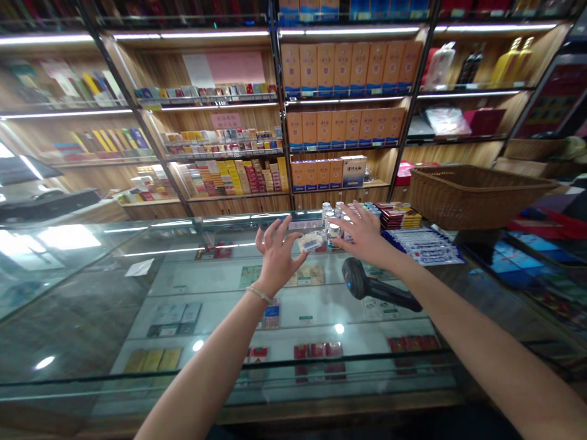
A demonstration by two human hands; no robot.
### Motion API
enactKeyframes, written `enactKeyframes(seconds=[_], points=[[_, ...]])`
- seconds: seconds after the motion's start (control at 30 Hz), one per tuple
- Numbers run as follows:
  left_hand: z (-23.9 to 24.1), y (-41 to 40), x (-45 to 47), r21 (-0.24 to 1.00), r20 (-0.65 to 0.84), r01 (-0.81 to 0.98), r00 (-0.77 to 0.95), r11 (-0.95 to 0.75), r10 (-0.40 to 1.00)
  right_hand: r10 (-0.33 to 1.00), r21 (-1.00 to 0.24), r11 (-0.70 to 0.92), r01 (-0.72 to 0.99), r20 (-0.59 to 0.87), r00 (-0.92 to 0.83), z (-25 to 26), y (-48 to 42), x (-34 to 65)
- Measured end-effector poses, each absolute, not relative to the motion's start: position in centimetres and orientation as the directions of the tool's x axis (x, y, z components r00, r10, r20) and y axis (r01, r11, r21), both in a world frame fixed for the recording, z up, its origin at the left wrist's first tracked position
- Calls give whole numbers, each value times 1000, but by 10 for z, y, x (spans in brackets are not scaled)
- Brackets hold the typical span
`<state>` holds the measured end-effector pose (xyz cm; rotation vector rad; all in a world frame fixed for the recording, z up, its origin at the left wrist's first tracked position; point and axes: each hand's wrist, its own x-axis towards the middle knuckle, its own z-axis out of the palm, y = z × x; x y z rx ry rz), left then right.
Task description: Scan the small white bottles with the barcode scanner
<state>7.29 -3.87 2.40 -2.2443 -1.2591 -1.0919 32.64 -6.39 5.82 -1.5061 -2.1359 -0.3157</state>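
Between thumb and fingers, my left hand [279, 256] holds a small clear bottle [312, 241] tipped on its side, with a pale label and barcode. Its other fingers are spread upward. My right hand [364, 235] is at a cluster of small white-capped bottles [326, 211], its thumb and forefinger around one bottle [334, 231]. The palm hides part of the cluster. Below the right wrist, a black handheld barcode scanner [367, 286] lies on the glass counter [220, 278].
Right of the bottles are blue-and-white packets [424, 245], stacked red and yellow boxes [398, 215] and a wicker basket [477, 192]. A white paper slip [140, 267] lies at left. Cigarette packs [318, 360] show under the glass. Shelves with orange boxes [343, 67] stand behind.
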Motion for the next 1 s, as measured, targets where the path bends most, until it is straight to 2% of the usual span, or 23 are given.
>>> enactKeyframes(seconds=[0.13, 0.27, 0.37, 0.6, 0.87, 1.0], points=[[24, -38, 74, 86, 770, 830, 295, -551, 565, 890, -57, 320, 946, 361, -280, 57, -103, 342], [24, -38, 76, 99, 768, 822, 296, -561, 568, 962, -57, 226, 972, 172, -214, 34, -138, 356], [23, -39, 77, 112, 768, 819, 288, -562, 573, 982, -52, 156, 986, 118, -149, 13, -151, 360], [20, -39, 77, 97, 771, 828, 288, -552, 568, 980, -71, 107, 992, 174, -93, -10, -154, 354], [22, -36, 73, 142, 763, 841, 243, -522, 599, 938, -184, 249, 951, 290, -190, -26, -142, 366], [22, -34, 68, 145, 769, 857, 216, -494, 601, 937, -243, 231, 942, 316, -148, -20, -139, 365]])
